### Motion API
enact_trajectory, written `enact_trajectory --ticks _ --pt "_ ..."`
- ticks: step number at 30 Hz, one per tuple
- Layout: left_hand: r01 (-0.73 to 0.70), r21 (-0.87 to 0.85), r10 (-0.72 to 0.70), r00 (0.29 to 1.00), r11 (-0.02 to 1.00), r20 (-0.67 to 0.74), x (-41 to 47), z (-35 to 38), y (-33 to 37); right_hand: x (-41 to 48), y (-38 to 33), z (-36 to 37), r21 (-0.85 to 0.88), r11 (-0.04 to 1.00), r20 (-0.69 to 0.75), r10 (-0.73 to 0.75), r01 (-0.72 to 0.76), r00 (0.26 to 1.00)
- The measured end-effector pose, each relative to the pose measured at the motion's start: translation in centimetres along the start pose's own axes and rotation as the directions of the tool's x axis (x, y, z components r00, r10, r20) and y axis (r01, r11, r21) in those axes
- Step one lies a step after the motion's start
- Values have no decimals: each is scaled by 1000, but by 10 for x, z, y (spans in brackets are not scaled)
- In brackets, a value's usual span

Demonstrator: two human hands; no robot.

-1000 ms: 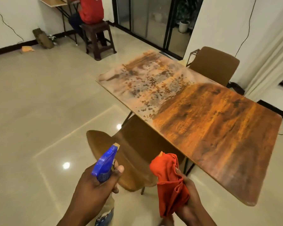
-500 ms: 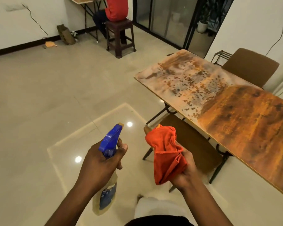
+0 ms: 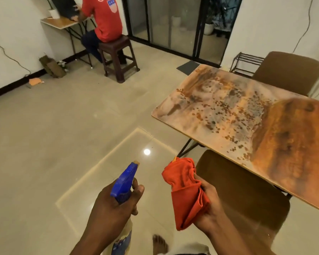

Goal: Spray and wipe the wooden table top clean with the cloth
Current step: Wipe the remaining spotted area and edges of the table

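Observation:
The wooden table top [image 3: 291, 144] fills the right side; its left half is pale and speckled with spots, its right half is deep orange-brown. My left hand [image 3: 110, 208] grips a spray bottle [image 3: 124, 181] with a blue trigger head, nozzle pointing up and forward over the floor. My right hand [image 3: 208, 205] holds a bunched red-orange cloth [image 3: 185, 190] in the air, left of the table's near edge and above a chair seat. Neither hand touches the table.
A brown chair [image 3: 243, 192] is tucked under the table's near edge, another chair [image 3: 287, 72] stands at the far side. A person in a red shirt [image 3: 103, 19] sits on a dark stool [image 3: 118, 57] at a wall desk. Shiny tiled floor [image 3: 63, 135] spreads left.
The view has swung left, so the table has slid to the right of the frame. Both hands keep their hold on bottle and cloth, low in front of me.

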State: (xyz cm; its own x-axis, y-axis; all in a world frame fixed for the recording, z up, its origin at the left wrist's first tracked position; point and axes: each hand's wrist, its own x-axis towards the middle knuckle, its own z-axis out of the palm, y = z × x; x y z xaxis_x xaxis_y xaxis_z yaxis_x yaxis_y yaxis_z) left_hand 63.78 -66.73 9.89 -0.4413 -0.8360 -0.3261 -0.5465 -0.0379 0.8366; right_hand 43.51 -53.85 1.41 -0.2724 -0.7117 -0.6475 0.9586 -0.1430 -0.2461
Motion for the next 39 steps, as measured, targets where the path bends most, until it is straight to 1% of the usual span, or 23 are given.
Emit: enact_trajectory --ticks 4,7,10,13,16,18,21,23,25,26,28,29,31,32,34,35,36,37,39 --pt "-57 37 54 995 998 86 71 -3 27 45 -22 27 62 995 -36 -76 78 996" --pt "-100 44 90 979 994 184 128 0 45 78 -38 40 124 980 -97 -146 158 984" --pt "-158 51 135 941 986 310 181 8 65 101 -53 42 184 950 -176 -221 252 959" --pt "-236 93 170 875 967 453 237 20 83 116 -64 49 220 900 -277 -313 377 908" --pt "-314 107 194 785 943 589 279 33 104 115 -72 50 250 816 -412 -398 521 820" --pt "-380 132 195 705 916 682 308 45 115 114 -76 54 286 743 -493 -427 605 758" --pt "-457 130 187 584 880 790 338 68 129 110 -80 49 324 658 -590 -420 679 689" --pt "-519 135 180 512 844 840 353 87 140 108 -87 43 323 585 -663 -422 744 619" --pt "-561 133 170 455 817 874 367 105 147 110 -100 29 287 529 -730 -418 798 540" --pt "-583 137 158 426 801 891 374 116 150 111 -108 18 261 524 -759 -407 811 508" --pt "-618 161 125 393 769 911 388 138 156 111 -129 -7 212 522 -801 -392 826 453" --pt "-628 171 114 387 759 915 394 146 158 112 -142 -20 169 518 -831 -383 839 404" --pt "-640 202 98 400 741 911 404 166 165 115 -177 -51 30 560 -882 -374 828 285" --pt "-650 213 94 404 729 910 407 176 169 116 -195 -67 -66 595 -899 -383 801 211" --pt "-667 211 83 380 715 921 414 192 178 119 -227 -96 -277 665 -903 -427 694 49" --pt "-678 203 77 358 706 931 416 200 183 120 -240 -113 -385 693 -880 -475 610 -15" --pt "-690 198 73 342 696 937 417 209 187 120 -252 -130 -483 717 -845 -533 503 -52" --pt "-697 194 73 334 690 940 418 218 192 120 -263 -145 -559 733 -808 -587 387 -57" --pt "-691 191 72 333 697 940 419 234 198 124 -275 -168 -646 748 -757 -654 150 5"
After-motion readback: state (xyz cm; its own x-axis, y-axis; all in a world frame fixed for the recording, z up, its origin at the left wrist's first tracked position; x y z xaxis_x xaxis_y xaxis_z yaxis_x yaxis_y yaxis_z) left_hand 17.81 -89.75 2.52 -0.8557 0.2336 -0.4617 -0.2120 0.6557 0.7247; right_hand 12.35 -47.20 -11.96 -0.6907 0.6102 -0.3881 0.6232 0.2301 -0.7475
